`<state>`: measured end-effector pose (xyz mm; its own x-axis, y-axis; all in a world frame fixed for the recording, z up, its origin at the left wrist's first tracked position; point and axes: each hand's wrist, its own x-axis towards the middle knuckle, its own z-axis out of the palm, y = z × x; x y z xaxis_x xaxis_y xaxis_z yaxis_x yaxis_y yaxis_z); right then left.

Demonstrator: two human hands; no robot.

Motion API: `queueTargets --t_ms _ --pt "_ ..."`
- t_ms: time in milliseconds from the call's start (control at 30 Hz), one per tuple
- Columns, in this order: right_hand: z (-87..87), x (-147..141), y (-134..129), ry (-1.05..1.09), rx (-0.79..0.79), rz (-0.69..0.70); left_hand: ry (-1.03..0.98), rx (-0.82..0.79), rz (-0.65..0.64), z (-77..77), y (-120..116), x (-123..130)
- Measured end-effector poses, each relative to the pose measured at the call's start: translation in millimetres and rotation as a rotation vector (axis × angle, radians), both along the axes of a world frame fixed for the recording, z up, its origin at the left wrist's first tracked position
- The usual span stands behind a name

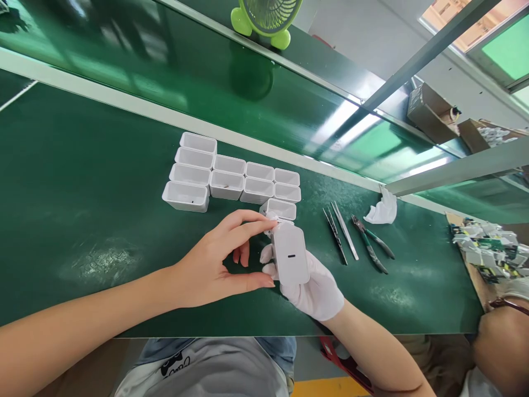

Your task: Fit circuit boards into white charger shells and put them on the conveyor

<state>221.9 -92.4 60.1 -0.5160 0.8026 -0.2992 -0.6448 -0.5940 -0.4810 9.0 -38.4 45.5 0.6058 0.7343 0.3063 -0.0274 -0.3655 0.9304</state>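
Observation:
A white rectangular casing point(291, 255) with a small dark slot in its end face is held up above the green table. My right hand point(316, 289), in a white glove, is wrapped round it from the right and below. From the left comes my bare left hand point(225, 259), its thumb and index finger apart, with the fingertips at the casing's left side and upper corner; whether they press on it is hard to see. Just behind my fingers stands a white open-topped box point(281, 210), partly hidden.
Rows of white open boxes point(227, 184) stand behind my hands. To the right lie dark tweezers point(335, 237), silver tweezers point(345, 231), green-handled pliers point(372, 244) and a crumpled white glove point(382, 208). Circuit parts point(491, 248) and a person point(502, 342) are far right.

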Motion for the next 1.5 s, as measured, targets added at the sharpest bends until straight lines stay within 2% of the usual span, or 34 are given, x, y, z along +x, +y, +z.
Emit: queueTargets --t_ms 400,500,567,633,767,833,933,1167,1267,1400,1500 --pt "-4.7 3 -2 -0.025 -0.046 -0.004 0.005 -0.003 -0.012 -1.1 1 -1" --pt "-2.2 2 0 -0.1 -0.035 -0.001 -0.006 -0.013 -0.022 -0.3 1 -1" --pt "0.5 -1 0 -0.224 0.002 -0.009 -0.003 -0.023 -0.032 1.5 1 -2" --pt "2.2 -5 -3 -0.436 0.141 -0.085 0.018 -0.01 -0.02 3.6 1 -3" --pt "-2.8 -12 -14 -1.023 0.598 -0.396 0.084 0.102 0.05 6.1 0 -3" --pt "-8.6 -12 -20 -1.184 0.785 -0.45 0.121 0.156 0.059 6.4 -2 -1" --pt "-16.4 -10 -22 -1.232 0.957 -0.441 0.115 0.171 0.053 6.9 -6 1" --pt "-21.3 -6 -21 -1.152 1.059 -0.477 -0.19 -0.044 -0.037 9.5 -9 5" --pt "-16.2 0 -18 -1.233 1.228 -0.439 -0.216 -0.112 -0.075 8.7 -10 4" --pt "-3.2 6 -11 -1.452 1.544 -0.405 -0.257 -0.088 -0.097 6.7 -13 3" --pt "4.0 7 -9 -1.457 1.583 -0.417 -0.286 -0.055 -0.096 6.6 -14 3"
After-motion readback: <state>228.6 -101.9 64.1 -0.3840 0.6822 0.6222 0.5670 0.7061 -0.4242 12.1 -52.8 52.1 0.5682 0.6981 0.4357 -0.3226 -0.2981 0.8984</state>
